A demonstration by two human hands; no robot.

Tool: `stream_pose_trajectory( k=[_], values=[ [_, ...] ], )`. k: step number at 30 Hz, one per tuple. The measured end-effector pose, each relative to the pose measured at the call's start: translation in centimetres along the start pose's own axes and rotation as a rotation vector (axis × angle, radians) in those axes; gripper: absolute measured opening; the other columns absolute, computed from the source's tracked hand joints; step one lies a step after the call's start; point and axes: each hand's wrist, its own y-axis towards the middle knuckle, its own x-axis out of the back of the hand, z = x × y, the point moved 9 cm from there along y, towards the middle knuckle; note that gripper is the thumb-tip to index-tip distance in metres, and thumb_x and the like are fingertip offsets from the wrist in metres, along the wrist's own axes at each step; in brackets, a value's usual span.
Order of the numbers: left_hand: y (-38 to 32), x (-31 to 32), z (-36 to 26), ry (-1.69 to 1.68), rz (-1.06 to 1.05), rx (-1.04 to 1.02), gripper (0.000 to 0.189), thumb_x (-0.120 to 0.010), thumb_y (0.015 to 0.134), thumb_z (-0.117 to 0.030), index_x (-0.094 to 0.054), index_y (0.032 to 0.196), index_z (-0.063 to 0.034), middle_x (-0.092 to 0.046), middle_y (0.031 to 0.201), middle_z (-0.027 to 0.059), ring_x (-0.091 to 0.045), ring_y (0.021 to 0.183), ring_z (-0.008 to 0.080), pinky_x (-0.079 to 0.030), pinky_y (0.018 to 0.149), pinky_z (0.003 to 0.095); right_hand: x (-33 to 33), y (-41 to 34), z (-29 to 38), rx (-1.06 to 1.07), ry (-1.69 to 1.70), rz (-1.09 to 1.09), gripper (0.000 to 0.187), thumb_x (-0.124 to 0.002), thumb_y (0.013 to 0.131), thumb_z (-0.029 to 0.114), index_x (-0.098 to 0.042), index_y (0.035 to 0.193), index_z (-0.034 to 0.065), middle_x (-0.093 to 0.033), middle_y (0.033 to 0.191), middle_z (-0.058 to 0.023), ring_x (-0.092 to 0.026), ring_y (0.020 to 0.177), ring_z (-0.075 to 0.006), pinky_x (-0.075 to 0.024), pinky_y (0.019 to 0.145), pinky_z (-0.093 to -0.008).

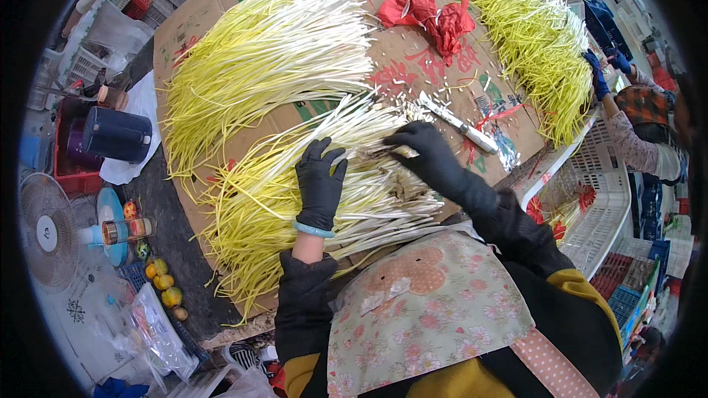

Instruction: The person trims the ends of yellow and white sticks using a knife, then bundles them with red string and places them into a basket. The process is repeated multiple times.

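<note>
A loose pile of blanched yellow chives (265,188) lies in front of me, white stalk ends to the right and yellow leaves to the left. My left hand (321,182), in a black glove with a pale blue bangle at the wrist, rests on the pile with fingers spread. To its right, my black-gloved right hand (423,149) pinches withered brown strands (377,151) at the white stalks. More brown bits (406,188) cling to the stalks below that hand. Beyond it, a knife (459,124) with a pale handle lies among cut white stalk ends.
A larger chive bundle (276,55) covers the back left of the cardboard (404,74). Crumpled red plastic bags (426,14) lie behind the knife. At right, another person's blue-gloved hand (596,74) touches a further chive heap (531,38). A white plastic crate (603,215) stands beside the table.
</note>
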Motion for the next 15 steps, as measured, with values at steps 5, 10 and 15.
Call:
stream_pose_trajectory(
  k=[5, 10, 15],
  values=[
    [0.2, 0.4, -1.3, -0.166, -0.077, -0.028, 0.013, -0.067, 0.077, -0.003, -0.067, 0.089, -0.0042, -0.064, 0.104, 0.0109, -0.058, 0.103, 0.0280, -0.044, 0.090, 0.0366, -7.1, 1.5, -2.0, 0.023, -0.316, 0.217, 0.023, -0.064, 0.075, 0.017, -0.064, 0.096, 0.0092, -0.055, 0.081, -0.0119, -0.058, 0.083, -0.0301, -0.0459, 0.067, -0.0414],
    [-0.7, -0.2, -0.3, -0.195, -0.060, 0.000, 0.009, -0.067, 0.074, -0.005, -0.064, 0.082, -0.0059, -0.063, 0.097, 0.0090, -0.057, 0.095, 0.0284, -0.044, 0.083, 0.0384, 2.4, -1.4, -7.4, -0.326, -0.067, -0.156, 0.021, -0.056, 0.082, 0.006, -0.063, 0.101, 0.0093, -0.060, 0.091, -0.0143, -0.060, 0.086, -0.0341, -0.0480, 0.072, -0.0394],
    [-0.4, 1.9, -2.4, -0.105, -0.120, -0.033, 0.020, -0.069, 0.072, -0.005, -0.065, 0.091, -0.0092, -0.062, 0.105, 0.0082, -0.056, 0.103, 0.0282, -0.042, 0.087, 0.0402, 8.8, -2.1, -7.7, -0.319, -0.432, -0.221, 0.032, -0.067, 0.075, 0.004, -0.063, 0.107, 0.0056, -0.061, 0.102, -0.0161, -0.057, 0.097, -0.0319, -0.0451, 0.084, -0.0392]
  ],
)
